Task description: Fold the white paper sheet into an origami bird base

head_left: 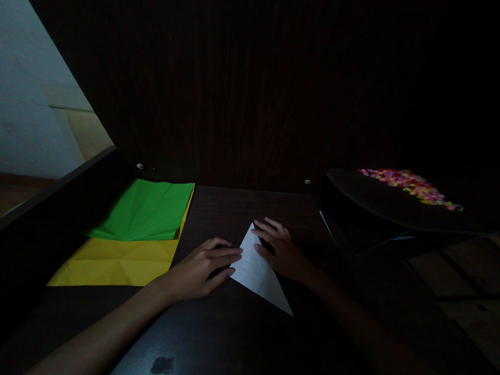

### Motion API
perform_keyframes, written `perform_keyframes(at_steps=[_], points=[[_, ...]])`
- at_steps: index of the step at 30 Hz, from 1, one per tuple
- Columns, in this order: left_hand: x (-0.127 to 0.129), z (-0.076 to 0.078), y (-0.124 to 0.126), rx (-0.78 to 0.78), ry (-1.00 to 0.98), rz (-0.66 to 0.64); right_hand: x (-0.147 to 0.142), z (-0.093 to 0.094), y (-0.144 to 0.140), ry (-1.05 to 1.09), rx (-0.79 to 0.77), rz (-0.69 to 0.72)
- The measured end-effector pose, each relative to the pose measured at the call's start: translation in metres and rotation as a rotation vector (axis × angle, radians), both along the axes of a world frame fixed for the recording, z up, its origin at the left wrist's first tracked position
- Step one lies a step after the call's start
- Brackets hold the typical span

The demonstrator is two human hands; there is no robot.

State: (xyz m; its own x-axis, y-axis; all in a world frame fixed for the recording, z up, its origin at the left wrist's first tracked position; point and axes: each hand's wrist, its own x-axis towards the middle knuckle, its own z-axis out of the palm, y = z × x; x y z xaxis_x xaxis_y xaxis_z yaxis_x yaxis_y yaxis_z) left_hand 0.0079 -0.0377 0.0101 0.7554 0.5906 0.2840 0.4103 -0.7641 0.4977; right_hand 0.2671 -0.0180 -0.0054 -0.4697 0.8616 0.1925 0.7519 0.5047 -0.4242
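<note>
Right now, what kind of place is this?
Probably a dim home craft desk: coloured paper sheets stacked on the dark wooden tabletop, both hands pressing a white folded paper, and a dark tray of small colourful pieces.

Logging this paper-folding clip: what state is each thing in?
white paper: folded to a triangle, flat on the table
left hand: flat, fingertips pressing the paper's left edge
right hand: flat, resting on the paper's upper right
green sheet: creased, lying on the yellow
yellow sheet: creased, flat
</note>
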Motion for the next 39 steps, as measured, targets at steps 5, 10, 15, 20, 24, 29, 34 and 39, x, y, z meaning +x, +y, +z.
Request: perform_keyframes(at_steps=[5, 10, 15, 20, 24, 29, 34, 39], points=[[0.0, 0.0, 0.0, 0.0, -0.005, -0.003, 0.0, 0.002, 0.0, -0.012, -0.014, -0.006], [0.0, 0.001, -0.001, 0.005, -0.011, -0.003, 0.001, 0.0, 0.0, 0.01, 0.005, 0.006], [0.0, 0.001, 0.0, 0.02, 0.009, -0.01, 0.001, 0.0, 0.0, 0.002, 0.001, 0.003], [0.0, -0.001, 0.0, 0.077, 0.0, -0.009, 0.0, 0.001, -0.001, 0.014, 0.013, 0.007], [-0.002, -0.004, 0.001, 0.131, 0.029, 0.058, 0.001, 0.001, -0.001, 0.012, 0.012, 0.02], [-0.003, -0.009, 0.004, 0.137, 0.053, 0.171, 0.002, 0.002, -0.002, 0.019, 0.014, 0.032], [-0.003, -0.011, 0.006, 0.15, 0.029, 0.197, 0.001, 0.002, -0.003, 0.043, 0.019, 0.024], [-0.004, -0.013, 0.009, 0.183, 0.024, 0.228, 0.001, 0.003, -0.003, 0.052, 0.019, 0.007]])
